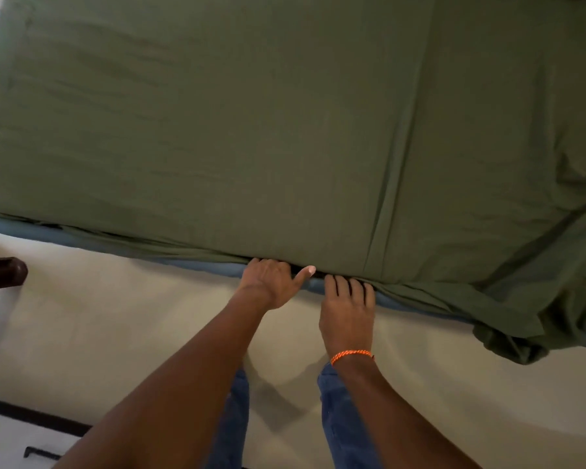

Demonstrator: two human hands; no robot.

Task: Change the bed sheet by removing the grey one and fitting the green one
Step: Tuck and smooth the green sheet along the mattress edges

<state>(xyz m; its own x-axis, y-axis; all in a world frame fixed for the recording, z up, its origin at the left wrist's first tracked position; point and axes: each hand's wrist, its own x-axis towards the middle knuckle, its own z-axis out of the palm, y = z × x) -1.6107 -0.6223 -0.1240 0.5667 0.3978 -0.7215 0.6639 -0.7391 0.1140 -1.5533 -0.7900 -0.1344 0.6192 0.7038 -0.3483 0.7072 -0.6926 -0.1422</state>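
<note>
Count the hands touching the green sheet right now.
2. The left hand is at the near edge of the green sheet, fingers tucked under it, thumb out. The right hand is just beside it, fingertips pushed under the same edge.

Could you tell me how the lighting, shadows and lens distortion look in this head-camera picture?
Head view: dim, soft light, with the green sheet muted and free of glare; a bright washed-out patch sits at the top left corner; faint leg shadows fall on the pale floor; the wide lens bows the bed's near edge; the left hand and right hand are fairly sharp, though detail is soft throughout.
</note>
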